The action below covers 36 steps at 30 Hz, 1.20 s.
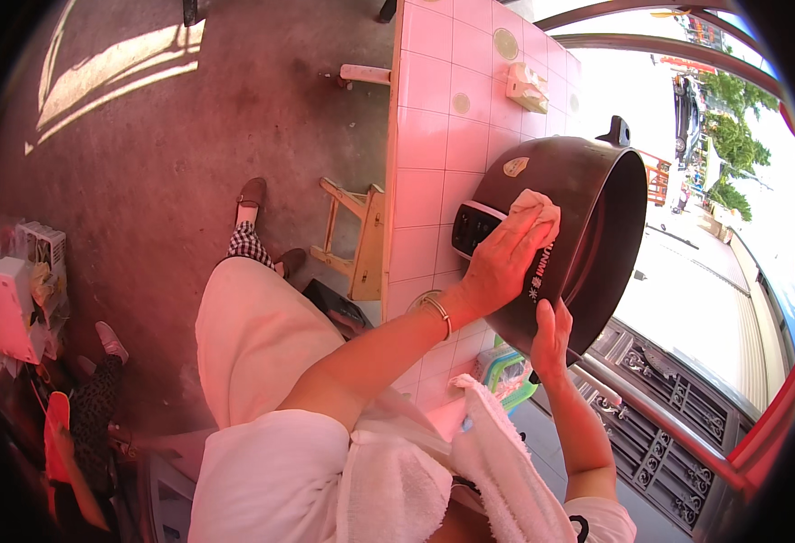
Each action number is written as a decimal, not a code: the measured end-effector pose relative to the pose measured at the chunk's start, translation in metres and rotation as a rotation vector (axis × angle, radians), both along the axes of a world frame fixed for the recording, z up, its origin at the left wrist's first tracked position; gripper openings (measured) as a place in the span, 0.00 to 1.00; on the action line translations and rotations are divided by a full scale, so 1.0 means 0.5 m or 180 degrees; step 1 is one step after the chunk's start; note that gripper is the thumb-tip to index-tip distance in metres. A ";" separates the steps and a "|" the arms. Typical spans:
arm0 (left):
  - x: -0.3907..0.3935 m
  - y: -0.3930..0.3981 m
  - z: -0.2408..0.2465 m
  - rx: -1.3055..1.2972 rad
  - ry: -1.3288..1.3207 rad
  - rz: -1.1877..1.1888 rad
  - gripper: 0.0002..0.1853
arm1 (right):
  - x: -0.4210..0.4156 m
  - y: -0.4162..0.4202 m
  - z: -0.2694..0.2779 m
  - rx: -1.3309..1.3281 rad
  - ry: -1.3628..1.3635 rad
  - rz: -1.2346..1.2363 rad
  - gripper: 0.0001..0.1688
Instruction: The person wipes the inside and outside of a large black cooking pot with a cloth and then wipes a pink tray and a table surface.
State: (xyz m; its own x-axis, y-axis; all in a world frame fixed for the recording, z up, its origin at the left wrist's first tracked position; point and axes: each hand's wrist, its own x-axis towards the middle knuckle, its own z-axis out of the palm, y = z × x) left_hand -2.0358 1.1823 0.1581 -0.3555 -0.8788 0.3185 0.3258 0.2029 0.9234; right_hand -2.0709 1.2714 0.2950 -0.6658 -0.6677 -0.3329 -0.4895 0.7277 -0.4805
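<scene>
A dark electric cooking pot of the maker Chunmi rests on a table with pink tiles. Its open mouth faces the picture's right, and a control panel sticks out from its side. My left hand, with a bracelet at the wrist, presses a folded pale cloth to the outer wall between panel and rim. My right hand grips the pot near its rim, the thumb showing on the outside. Part of the finger grip is hidden behind the pot. The cloth's underside is also hidden.
A tissue pack lies farther along the table. Green-edged plastic baskets sit beside the pot. A wooden stool stands by the table edge. A metal railing runs at the right. Another person's leg shows lower left.
</scene>
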 end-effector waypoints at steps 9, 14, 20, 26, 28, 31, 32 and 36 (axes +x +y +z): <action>-0.043 -0.026 -0.224 0.1754 -0.0877 -0.0322 0.18 | 0.006 -0.019 -0.002 -0.0008 -0.0023 -0.0142 0.22; -0.037 0.086 -0.184 0.2920 -0.0925 0.0313 0.21 | 0.005 -0.023 -0.002 -0.0025 0.0072 -0.0106 0.22; 0.024 0.161 -0.018 0.3058 -0.0729 0.0194 0.19 | 0.011 -0.023 0.004 0.0002 0.0260 -0.0045 0.21; 0.071 0.198 0.085 0.2116 -0.0332 -0.0290 0.13 | 0.015 -0.014 0.005 -0.0041 0.0179 -0.0093 0.21; 0.035 0.201 0.049 0.2891 0.0069 -0.0255 0.10 | 0.019 -0.022 0.007 -0.0136 0.0194 -0.0072 0.20; 0.003 0.220 0.012 0.3362 0.0261 -0.0174 0.07 | 0.014 -0.010 0.001 -0.0039 0.0289 -0.0094 0.20; 0.001 0.229 -0.004 0.3579 0.0295 -0.0168 0.07 | 0.014 -0.012 0.000 -0.0116 0.0206 -0.0145 0.21; -0.047 0.240 -0.179 0.4397 0.0156 0.0025 0.09 | 0.027 -0.031 0.006 -0.0046 0.0246 -0.0101 0.24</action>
State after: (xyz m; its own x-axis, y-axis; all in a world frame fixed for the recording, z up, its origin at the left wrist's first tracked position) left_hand -2.0595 1.3022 0.0683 -0.3628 -0.4904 -0.7924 0.3665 -0.8569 0.3625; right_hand -2.0572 1.2558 0.2982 -0.7101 -0.6501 -0.2703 -0.5022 0.7368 -0.4527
